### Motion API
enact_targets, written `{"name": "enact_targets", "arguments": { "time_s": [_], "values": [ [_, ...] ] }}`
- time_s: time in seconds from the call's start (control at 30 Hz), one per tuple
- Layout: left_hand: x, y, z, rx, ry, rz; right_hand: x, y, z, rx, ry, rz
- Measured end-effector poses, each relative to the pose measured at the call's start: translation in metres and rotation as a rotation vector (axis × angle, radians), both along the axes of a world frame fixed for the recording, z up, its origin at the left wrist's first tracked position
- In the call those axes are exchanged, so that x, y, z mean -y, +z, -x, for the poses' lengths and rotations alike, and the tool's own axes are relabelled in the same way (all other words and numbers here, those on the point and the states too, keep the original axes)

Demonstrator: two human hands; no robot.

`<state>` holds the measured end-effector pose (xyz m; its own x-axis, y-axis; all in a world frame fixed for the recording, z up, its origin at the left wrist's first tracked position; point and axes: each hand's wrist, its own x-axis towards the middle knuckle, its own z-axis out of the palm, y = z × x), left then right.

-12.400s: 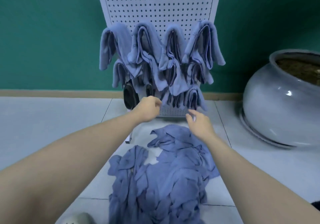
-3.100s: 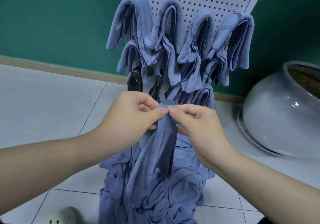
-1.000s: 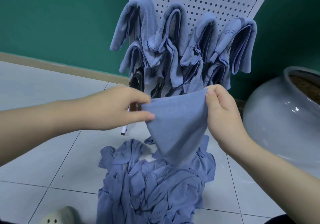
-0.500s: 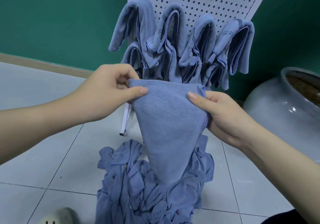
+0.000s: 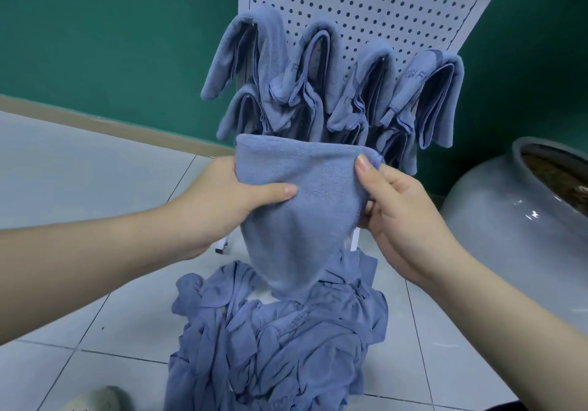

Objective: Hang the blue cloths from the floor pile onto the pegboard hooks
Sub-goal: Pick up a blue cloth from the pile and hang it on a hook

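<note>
A folded blue cloth (image 5: 302, 207) hangs just in front of the pegboard (image 5: 366, 6), the left hand (image 5: 222, 204) and right hand (image 5: 404, 216) each pinching an upper corner. Several hung cloths (image 5: 334, 92) already crowd the board's lower hooks; the floor pile (image 5: 280, 340) below it looks large, so much remains

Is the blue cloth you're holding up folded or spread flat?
Folded. The held cloth shows a rounded doubled top edge between the left hand and right hand, tapering downward.
</note>
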<state>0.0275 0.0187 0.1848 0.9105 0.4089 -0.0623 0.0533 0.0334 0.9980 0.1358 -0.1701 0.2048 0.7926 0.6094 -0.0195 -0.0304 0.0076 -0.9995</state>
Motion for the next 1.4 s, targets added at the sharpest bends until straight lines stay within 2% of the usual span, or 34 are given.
{"name": "enact_targets", "arguments": {
  "time_s": [0.13,0.57,0.8,1.0,1.17,1.4],
  "values": [
    [0.004,0.003,0.0,0.04,0.053,-0.082,0.004,-0.003,0.001,0.037,-0.079,0.02],
    [0.01,-0.01,-0.019,0.065,0.375,-0.293,-0.009,-0.02,0.026,-0.115,-0.112,-0.035],
    [0.019,-0.004,-0.014,0.11,0.304,-0.358,-0.012,-0.021,0.032,-0.114,-0.154,-0.082],
    [0.043,0.0,0.009,0.201,0.141,-0.338,-0.007,-0.017,0.031,-0.066,-0.189,-0.087],
    [0.051,0.001,0.018,0.274,0.106,-0.338,-0.004,-0.013,0.032,-0.04,-0.168,-0.101],
    [0.038,-0.001,0.01,0.266,0.089,-0.586,-0.004,-0.012,0.037,0.004,-0.114,-0.076]
  ]
}}
